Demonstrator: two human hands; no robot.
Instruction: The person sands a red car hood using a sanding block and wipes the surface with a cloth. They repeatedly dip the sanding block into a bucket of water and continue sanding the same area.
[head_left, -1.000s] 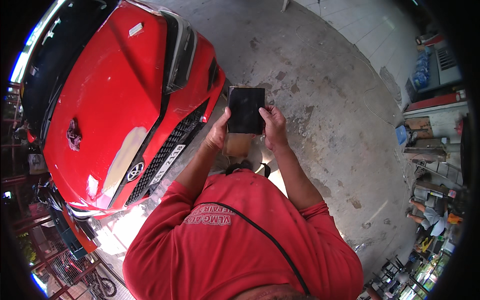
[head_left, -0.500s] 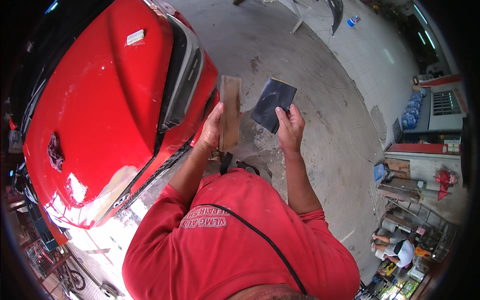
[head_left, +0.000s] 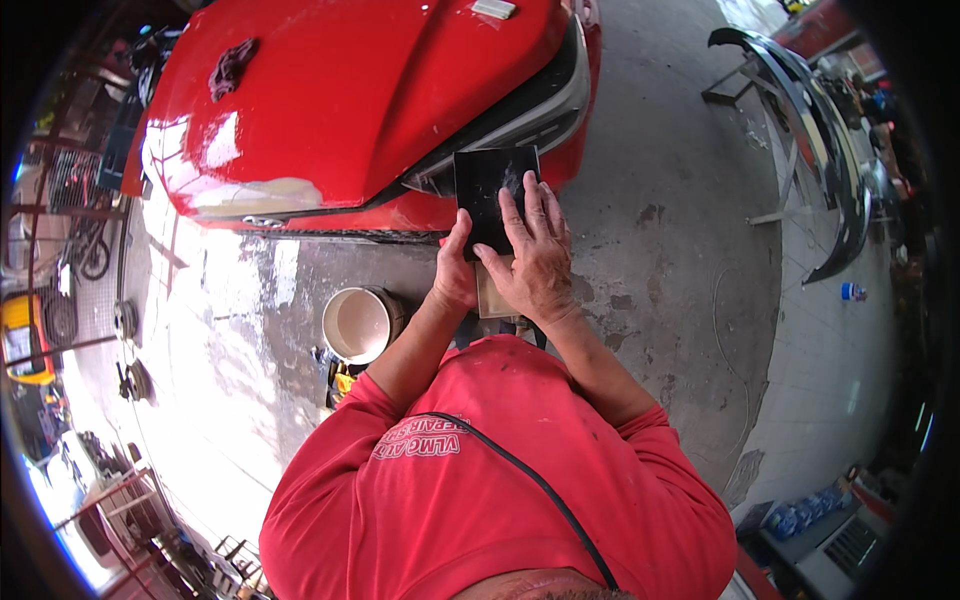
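My left hand (head_left: pixel 456 262) grips a flat tan sanding block (head_left: pixel 493 300) by its side, in front of my chest. A dark sheet of sandpaper (head_left: pixel 480 185) lies over the far part of the block. My right hand (head_left: pixel 538 255) rests on that sheet, fingers stretched out and spread, thumb toward the left hand. Just beyond is the front of a red car (head_left: pixel 300 90), its headlight (head_left: pixel 535 125) close to the sheet's far edge. Pale patches (head_left: pixel 265 195) show along the hood's front edge.
A dark crumpled rag (head_left: pixel 232 68) and a small white block (head_left: pixel 493 9) lie on the hood. Left of my forearm stands a pale bucket (head_left: pixel 394 318) on the concrete floor. At far right a dark car bumper (head_left: pixel 848 185) rests on a stand (head_left: pixel 775 215).
My view has swung left toward the car and bucket. The sandpaper, held apart in my right hand before, now lies on the block, and my right hand has opened flat over it.
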